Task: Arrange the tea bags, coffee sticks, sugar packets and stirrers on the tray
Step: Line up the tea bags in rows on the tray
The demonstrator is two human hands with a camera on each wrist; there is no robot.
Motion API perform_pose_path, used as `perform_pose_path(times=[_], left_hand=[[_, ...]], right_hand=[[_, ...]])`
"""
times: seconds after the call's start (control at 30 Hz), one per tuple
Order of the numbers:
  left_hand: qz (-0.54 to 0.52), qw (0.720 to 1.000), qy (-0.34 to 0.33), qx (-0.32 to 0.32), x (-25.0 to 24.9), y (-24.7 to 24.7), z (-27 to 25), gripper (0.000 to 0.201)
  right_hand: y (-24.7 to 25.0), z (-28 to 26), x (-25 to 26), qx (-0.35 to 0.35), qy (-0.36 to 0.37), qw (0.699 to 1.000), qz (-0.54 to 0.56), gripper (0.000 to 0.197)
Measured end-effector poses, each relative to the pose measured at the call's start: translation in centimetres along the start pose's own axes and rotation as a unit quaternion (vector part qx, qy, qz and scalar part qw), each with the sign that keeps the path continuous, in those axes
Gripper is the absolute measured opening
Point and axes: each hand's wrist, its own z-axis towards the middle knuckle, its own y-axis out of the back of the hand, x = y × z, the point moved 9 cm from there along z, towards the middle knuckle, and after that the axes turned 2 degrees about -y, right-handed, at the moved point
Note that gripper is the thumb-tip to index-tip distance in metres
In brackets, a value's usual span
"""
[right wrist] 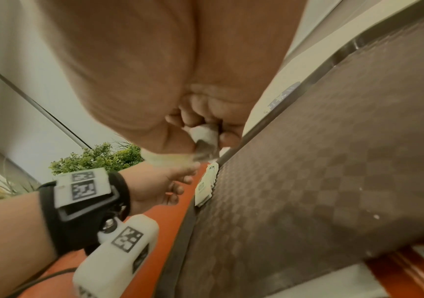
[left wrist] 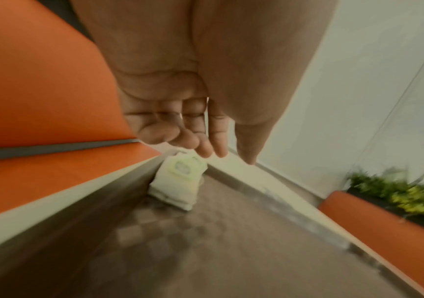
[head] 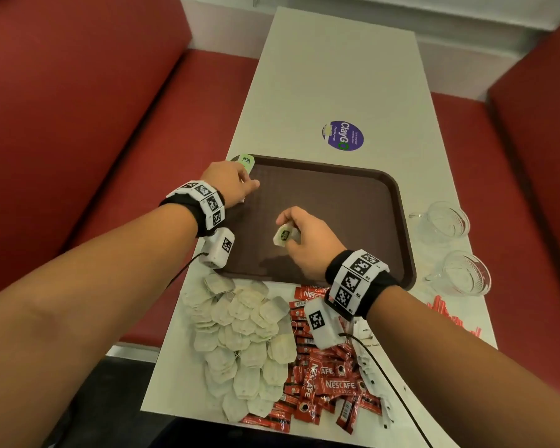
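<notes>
While the brown tray (head: 353, 202) sits mid-table, the loose stock lies on its near side: a heap of pale tea bags (head: 240, 344) at the near left, touching a spread of red coffee sticks (head: 324, 379) beside it, with white sugar packets (head: 374, 379) along the sticks' right edge and red stirrers (head: 446, 313) off the tray's near right corner.

Over the tray's near middle, the right hand (head: 307, 240) has its fingers curled around a tea bag with a green tag (head: 285, 236), lifted clear of the tray floor; the right wrist view shows the paper pinched between thumb and fingers.

At the tray's far left corner, the left hand (head: 230, 182) hangs with fingers loosely extended and nothing in them. Just under its fingertips, a small stack of green-tagged tea bags (left wrist: 177, 183) leans against the tray's left wall.

Off the tray's right edge stand two clear glass cups (head: 448, 221). Beyond the tray's far rim, a round purple sticker (head: 343, 135) lies on the white table (head: 337, 76), with red bench seats (head: 78, 108) on either side.
</notes>
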Motion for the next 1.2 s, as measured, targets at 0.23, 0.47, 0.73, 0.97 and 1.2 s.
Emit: perform_pose_path(times=[0.23,0.47,0.73,0.97,1.2], left_hand=[[-0.158,0.973,-0.154,0.068,-5.3,1.1,-7.5,0.027],[-0.177,0.967,-0.183,0.015,-5.5,1.2,-8.9,0.005],[-0.183,0.966,-0.18,-0.003,-4.4,1.0,-8.9,0.006],[-0.181,0.976,-0.112,-0.041,-0.9,1.8,-6.4,0.004],[-0.025,0.998,0.034,0.054,5.0,-0.7,-0.5,0.01]], right_hand=[[2.2,1.2,0.9,-0.059,0.023,0.998,0.023,0.033],[2.1,1.7,1.4,-0.06,0.036,0.997,0.031,0.029],[1.7,2.4,1.0,-0.031,0.028,0.999,-0.001,0.007],[0.5,3.6,0.2,0.021,-0.006,0.999,-0.03,0.017],[-2.2,2.0,-3.7,0.211,-0.054,0.948,-0.233,0.034]])
